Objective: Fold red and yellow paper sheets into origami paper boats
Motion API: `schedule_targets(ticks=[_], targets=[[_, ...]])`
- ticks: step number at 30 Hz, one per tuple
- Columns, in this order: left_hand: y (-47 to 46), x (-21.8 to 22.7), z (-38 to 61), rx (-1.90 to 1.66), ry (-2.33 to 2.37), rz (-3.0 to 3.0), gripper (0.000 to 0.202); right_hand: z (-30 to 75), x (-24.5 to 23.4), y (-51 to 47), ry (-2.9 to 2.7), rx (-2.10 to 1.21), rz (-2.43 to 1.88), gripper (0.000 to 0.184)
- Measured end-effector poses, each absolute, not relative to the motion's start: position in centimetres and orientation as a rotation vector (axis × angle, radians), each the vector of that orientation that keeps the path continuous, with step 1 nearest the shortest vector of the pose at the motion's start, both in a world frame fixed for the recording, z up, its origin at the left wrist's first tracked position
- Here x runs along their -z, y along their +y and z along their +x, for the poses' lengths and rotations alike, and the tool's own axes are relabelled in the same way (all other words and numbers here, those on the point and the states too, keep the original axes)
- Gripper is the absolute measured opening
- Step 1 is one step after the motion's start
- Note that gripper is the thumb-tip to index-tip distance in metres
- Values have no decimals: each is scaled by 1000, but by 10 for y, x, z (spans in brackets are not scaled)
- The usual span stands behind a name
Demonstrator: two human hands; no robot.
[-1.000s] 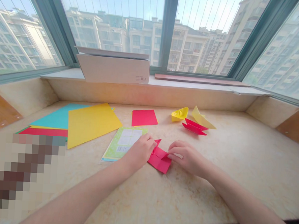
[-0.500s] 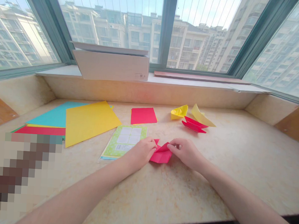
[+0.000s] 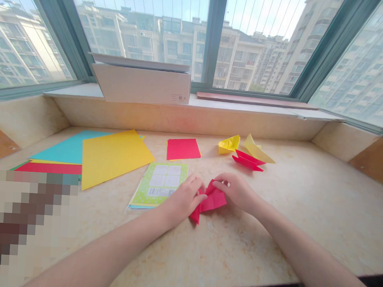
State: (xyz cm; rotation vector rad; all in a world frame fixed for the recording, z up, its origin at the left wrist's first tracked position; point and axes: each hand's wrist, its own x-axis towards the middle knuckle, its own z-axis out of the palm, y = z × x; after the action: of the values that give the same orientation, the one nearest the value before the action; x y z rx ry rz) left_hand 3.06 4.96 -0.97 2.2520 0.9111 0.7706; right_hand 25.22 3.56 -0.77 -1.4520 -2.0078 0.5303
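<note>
A partly folded piece of red origami paper (image 3: 214, 200) is held between my two hands, just above the stone counter. My left hand (image 3: 190, 195) pinches its left side, thumb in front and fingers behind. With thumb and forefinger, my right hand (image 3: 235, 191) grips its upper right edge. The paper shows creases and a pointed flap at the lower left; my fingers hide part of it. Left of the paper, partly behind my left hand, lies a green packet of paper (image 3: 158, 184).
Folded paper pieces stand at the back right: a yellow one (image 3: 229, 145), a pale yellow one (image 3: 257, 149) and a red one (image 3: 248, 161). A red square stack (image 3: 184, 149) lies at the middle back. Large yellow (image 3: 116, 156) and blue sheets (image 3: 68, 146) spread leftward. A white box (image 3: 143, 84) sits on the sill.
The red paper has turned and its left part now points down toward me. My left hand has shifted its grip, thumb across the front. My right hand has moved slightly right.
</note>
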Motion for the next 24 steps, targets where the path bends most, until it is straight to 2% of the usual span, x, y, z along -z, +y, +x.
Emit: schedule_targets(ticks=[2,6,12,17,24], targets=[[49,7,31,-751,974,2383,12,252,7,36,-2032,-527,-1451,22],[48,6,31,-597,1060,2556,7,252,5,35,-2070,-536,-1451,20],[51,12,28,-582,1106,2641,31,250,-3,33,-2085,-564,-1490,20],[55,17,28,-341,1175,2835,22,248,-4,36,-2075,-572,-1519,18],[55,22,32,-483,1087,2777,22,250,-4,47,-2042,-710,-1547,19]])
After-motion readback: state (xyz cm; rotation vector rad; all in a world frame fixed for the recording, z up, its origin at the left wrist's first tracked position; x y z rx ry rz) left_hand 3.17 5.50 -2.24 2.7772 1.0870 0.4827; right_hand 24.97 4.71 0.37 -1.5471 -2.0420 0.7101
